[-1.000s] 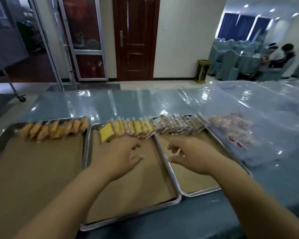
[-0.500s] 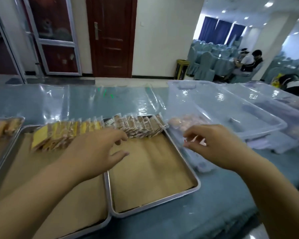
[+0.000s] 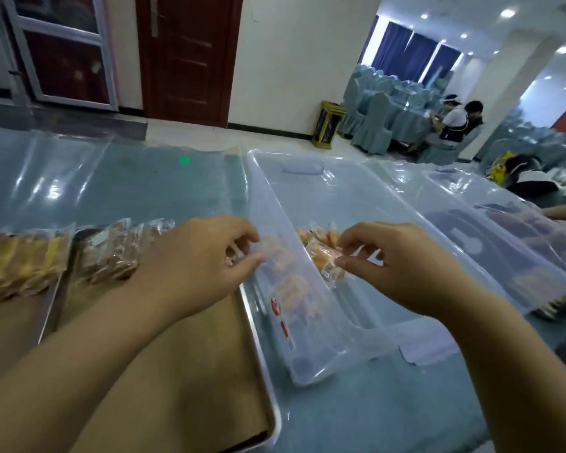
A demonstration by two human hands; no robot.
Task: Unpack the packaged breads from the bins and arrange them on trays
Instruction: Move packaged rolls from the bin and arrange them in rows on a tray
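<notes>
Reaching into the bin (image 3: 356, 204), right hand (image 3: 402, 269) pinches a bread packet (image 3: 321, 259); left hand (image 3: 200, 263) fingers curled at its wall, grip indeterminate.

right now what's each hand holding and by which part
The right hand pinches a packaged bread in the clear bin by its wrapper's edge; whether the left hand holds anything cannot be told.

Bare from left hand (image 3: 193, 263) and right hand (image 3: 402, 266) back along both forearms (image 3: 79, 371) to the lower edge. Shows slim wrists, rounded knuckles, and short trimmed nails on the right thumb and forefinger. Blurs slightly at the fingertips. Hides any sleeve beyond the frame.
</notes>
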